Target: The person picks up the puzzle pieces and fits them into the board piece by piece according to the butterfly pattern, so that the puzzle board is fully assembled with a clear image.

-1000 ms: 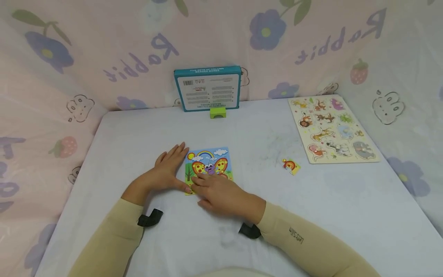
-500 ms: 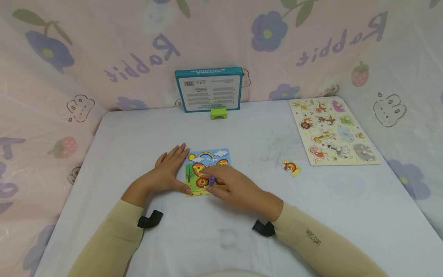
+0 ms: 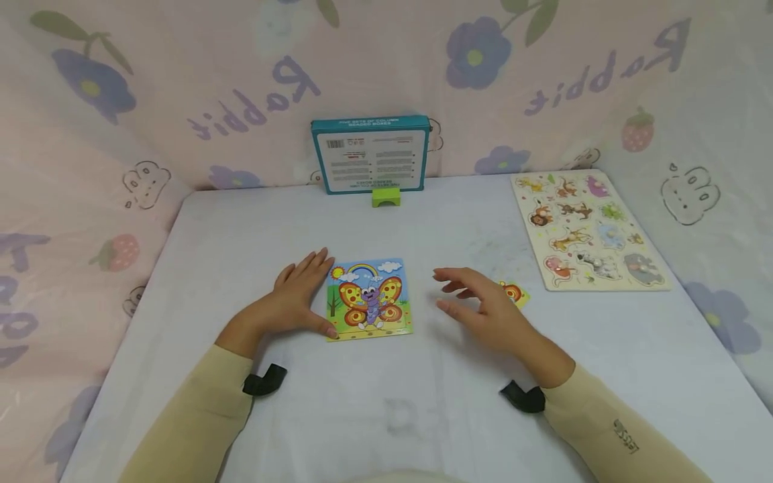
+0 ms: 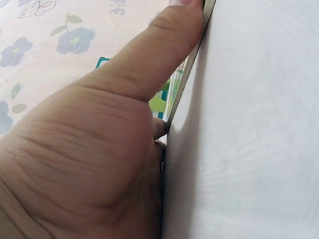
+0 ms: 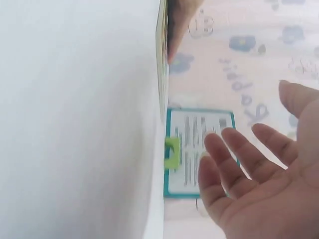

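Observation:
A square butterfly jigsaw puzzle (image 3: 370,298) lies flat on the white table, its picture fully uncovered. My left hand (image 3: 292,300) rests at its left side, fingers straight and the thumb on the lower left corner; the left wrist view shows that thumb (image 4: 154,55) over the board's edge. To the right of the puzzle, my right hand (image 3: 486,312) is held above the table with relaxed fingers and holds nothing. A loose puzzle piece (image 3: 514,293) with a red and orange ring pattern lies just beyond this hand, partly hidden by it.
A wooden animal peg board (image 3: 588,231) lies at the right rear. Against the back curtain stands a teal-edged box (image 3: 373,157), with a green arched block (image 3: 386,196) at its foot. Patterned curtain (image 3: 386,60) surrounds the table's back and sides.
My right hand has lifted off the puzzle and moved right, near the loose piece. The puzzle picture is now uncovered. My left hand has stayed at the puzzle's left side.

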The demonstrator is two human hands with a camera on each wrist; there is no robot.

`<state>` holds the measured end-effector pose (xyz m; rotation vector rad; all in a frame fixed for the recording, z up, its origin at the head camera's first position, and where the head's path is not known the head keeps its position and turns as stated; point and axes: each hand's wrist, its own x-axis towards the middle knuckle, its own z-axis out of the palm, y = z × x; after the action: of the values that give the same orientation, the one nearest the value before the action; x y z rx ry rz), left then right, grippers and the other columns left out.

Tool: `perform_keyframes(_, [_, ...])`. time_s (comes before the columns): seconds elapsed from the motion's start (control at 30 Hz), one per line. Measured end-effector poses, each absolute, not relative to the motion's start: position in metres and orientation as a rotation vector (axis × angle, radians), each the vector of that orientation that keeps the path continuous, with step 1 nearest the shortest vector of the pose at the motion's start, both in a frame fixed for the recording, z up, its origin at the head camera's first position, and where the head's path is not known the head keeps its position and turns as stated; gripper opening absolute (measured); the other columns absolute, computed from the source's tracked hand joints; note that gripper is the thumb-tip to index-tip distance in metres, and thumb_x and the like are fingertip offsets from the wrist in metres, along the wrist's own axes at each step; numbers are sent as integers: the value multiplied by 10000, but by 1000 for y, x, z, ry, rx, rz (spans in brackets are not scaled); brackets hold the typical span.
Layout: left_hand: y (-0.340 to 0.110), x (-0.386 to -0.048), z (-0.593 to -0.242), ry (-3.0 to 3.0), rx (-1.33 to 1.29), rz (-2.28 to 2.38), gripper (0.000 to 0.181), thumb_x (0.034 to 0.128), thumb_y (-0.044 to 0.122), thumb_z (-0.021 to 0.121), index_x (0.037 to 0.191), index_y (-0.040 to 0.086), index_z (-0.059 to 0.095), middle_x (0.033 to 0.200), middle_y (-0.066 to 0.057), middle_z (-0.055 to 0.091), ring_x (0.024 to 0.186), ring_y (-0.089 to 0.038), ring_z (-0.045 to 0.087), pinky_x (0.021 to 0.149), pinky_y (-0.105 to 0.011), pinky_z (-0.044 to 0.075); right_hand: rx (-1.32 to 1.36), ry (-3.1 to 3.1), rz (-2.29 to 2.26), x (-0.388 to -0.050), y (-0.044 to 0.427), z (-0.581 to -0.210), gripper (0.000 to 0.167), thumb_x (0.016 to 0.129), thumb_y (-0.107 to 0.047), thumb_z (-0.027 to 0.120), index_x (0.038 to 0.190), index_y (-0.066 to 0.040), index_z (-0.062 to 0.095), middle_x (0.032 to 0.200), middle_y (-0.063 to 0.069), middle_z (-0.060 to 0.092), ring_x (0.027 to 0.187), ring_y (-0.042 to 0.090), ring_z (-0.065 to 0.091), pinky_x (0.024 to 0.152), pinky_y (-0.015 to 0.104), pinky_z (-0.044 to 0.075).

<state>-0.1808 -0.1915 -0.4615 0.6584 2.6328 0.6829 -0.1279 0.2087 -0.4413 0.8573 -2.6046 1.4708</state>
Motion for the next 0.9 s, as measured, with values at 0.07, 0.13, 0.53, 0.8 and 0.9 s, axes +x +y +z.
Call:
perform_keyframes(0.07, [-191, -181, -461, 2631, 652, 668, 1500, 666, 705, 960, 1755, 75, 144, 1823, -101, -12, 1655, -325, -85, 1268, -617, -61, 818, -2570, 1489, -129, 222, -443, 488, 1032, -49, 744, 1504, -62, 621, 1402, 129, 690, 1196, 256, 679, 966, 398, 577])
perform_keyframes(0.13, [-190, -181, -460, 2628, 648, 661, 1502, 666, 702, 962, 1756, 78, 138, 1823, -98, -15, 1655, -321, -89, 1269, -614, -63, 790, -2549, 1506, -130, 234, -443, 491, 1031, -8, 725, 1507, -62, 618, 1382, 145, 697, 1182, 271, 679, 950, 325, 569])
perform_keyframes(0.53, [-190, -181, -457, 2632, 648, 651, 1498, 669, 681, 973, 1754, 72, 139, 1822, -99, -16, 1655, -322, -88, 1271, -607, -63, 712, -2359, 1729, -132, 291, -426, 464, 1037, 147, 574, 1490, 49, 602, 1312, 145, 719, 1142, 232, 697, 918, 228, 525])
perform_keyframes(0.8, [-190, -181, -461, 2645, 667, 687, 1474, 680, 701, 954, 1748, 56, 170, 1821, -127, 14, 1655, -349, -61, 1265, -635, -44, 689, -2268, 1935, -132, 333, -425, 366, 1132, 23, 468, 1466, 130, 573, 1303, 170, 719, 1170, 238, 680, 943, 254, 532])
perform_keyframes(0.9, [-190, -180, -461, 2644, 668, 692, 1480, 672, 698, 960, 1747, 54, 174, 1820, -131, 19, 1655, -355, -56, 1264, -639, -44, 634, -2294, 1947, -131, 343, -425, 364, 1144, -14, 467, 1446, 168, 559, 1300, 182, 721, 1174, 244, 683, 951, 270, 542])
